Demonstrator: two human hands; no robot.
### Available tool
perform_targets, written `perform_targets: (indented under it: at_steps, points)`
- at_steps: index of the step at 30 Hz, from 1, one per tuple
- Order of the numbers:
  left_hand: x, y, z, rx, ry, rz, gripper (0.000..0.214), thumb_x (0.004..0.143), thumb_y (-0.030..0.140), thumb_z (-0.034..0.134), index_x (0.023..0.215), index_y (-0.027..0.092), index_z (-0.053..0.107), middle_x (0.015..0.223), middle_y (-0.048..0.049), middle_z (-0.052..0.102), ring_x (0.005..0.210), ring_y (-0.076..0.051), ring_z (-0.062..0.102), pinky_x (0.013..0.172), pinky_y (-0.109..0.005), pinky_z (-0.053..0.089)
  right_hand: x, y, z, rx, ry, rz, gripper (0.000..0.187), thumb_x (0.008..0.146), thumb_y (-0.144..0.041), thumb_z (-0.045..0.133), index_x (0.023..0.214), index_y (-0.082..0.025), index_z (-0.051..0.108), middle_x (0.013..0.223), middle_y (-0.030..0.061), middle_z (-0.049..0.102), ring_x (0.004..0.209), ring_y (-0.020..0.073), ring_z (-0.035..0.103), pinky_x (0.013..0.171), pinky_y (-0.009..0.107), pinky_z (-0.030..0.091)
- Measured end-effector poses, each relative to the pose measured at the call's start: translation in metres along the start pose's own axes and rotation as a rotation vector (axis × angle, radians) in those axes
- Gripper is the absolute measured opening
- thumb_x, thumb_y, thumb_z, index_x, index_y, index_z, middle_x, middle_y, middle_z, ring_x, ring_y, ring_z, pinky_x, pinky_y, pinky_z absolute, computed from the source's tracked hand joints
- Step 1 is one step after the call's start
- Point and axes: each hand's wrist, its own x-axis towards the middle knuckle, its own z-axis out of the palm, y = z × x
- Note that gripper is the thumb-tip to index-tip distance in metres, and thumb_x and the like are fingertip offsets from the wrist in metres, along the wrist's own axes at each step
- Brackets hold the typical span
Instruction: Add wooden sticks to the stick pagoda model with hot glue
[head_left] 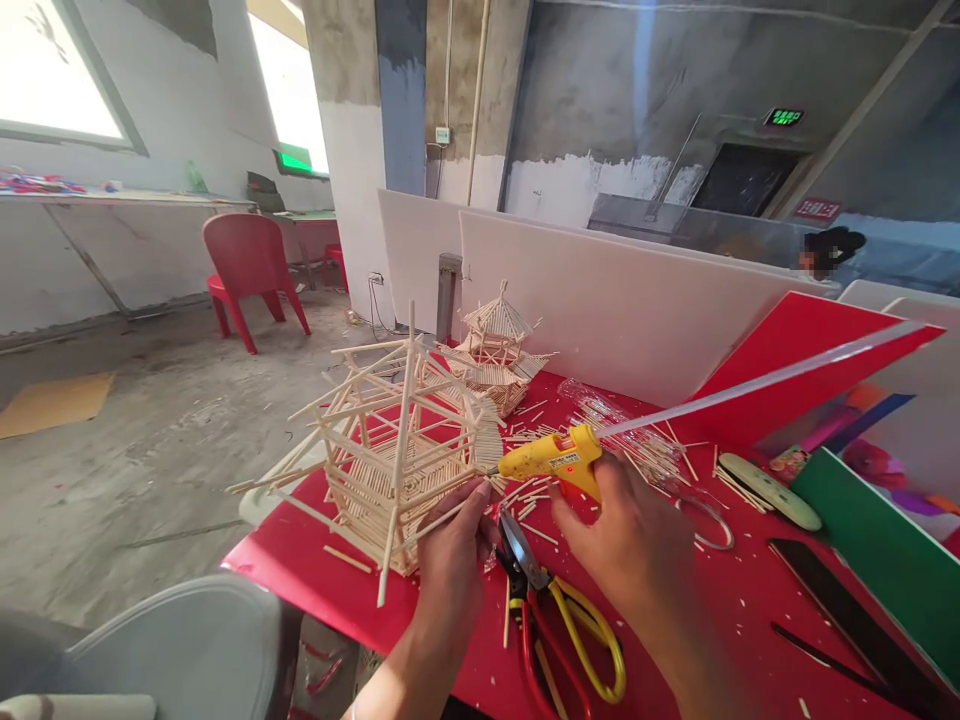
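My right hand (634, 540) is wrapped around the grip of a yellow hot glue gun (551, 455), with a long clear glue stick (750, 385) running out of its back. The gun's nozzle points left, at the lower right corner of an open wooden stick model (409, 480). There my left hand (454, 540) pinches the model's edge, close to the nozzle. Whether the nozzle touches the wood I cannot tell. Between my hands lie pliers (525, 570) with red handles and yellow-handled scissors (592, 640).
Behind stands a finished-looking stick pagoda (495, 345). Loose sticks (645, 450) and plastic wrap lie on the red table (675, 630). A green board (885, 530) and a dark flat case (832, 600) are at right. A grey stool (180, 650) stands front left. A person's head (832, 250) shows behind white panels.
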Motion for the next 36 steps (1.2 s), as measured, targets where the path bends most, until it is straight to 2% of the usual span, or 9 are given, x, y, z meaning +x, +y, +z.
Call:
perform_targets:
  at_steps: [5,12,23,36]
  points:
    - [0.0000,0.0023,-0.0008,0.004,-0.015,-0.016,0.035,0.052,0.032,0.088,0.079,0.012,0.075,0.061,-0.0027,0.071,0.037,-0.006,0.048,0.036,-0.018,0.026,0.0001,0.0004,0.0007,-0.042,0.005,-0.056,0.029,0.085,-0.035,0.059,0.107,-0.016,0.059,0.099,0.0073,0.070,0.076,0.0215,0.069,0.054,0.030,0.043]
    - [0.0024,0.0023,-0.0007,-0.014,-0.012,-0.037,0.032,0.049,0.029,0.089,0.075,0.013,0.075,0.058,-0.0019,0.070,0.037,-0.006,0.048,0.037,-0.018,0.026,0.0005,-0.0008,-0.0010,-0.061,0.019,-0.060,0.024,0.084,-0.032,0.056,0.103,-0.018,0.059,0.101,0.0062,0.069,0.068,0.0190,0.068,0.051,0.030,0.041]
    - [0.0005,0.0025,-0.0015,0.004,-0.006,-0.028,0.033,0.053,0.030,0.087,0.078,0.013,0.076,0.060,-0.0036,0.071,0.038,-0.006,0.049,0.038,-0.018,0.027,0.0000,0.0008,0.0001,-0.046,0.038,-0.055,0.022,0.085,-0.031,0.054,0.102,-0.017,0.060,0.097,0.0058,0.069,0.070,0.0197,0.068,0.051,0.030,0.039]
    - [-0.0002,0.0037,-0.0017,0.005,-0.015,-0.017,0.030,0.056,0.029,0.086,0.079,0.014,0.076,0.065,-0.0036,0.072,0.039,-0.006,0.049,0.038,-0.019,0.028,-0.0011,0.0009,0.0001,-0.031,0.001,-0.041,0.020,0.085,-0.031,0.055,0.100,-0.019,0.060,0.095,0.0044,0.069,0.065,0.0183,0.065,0.051,0.030,0.036]
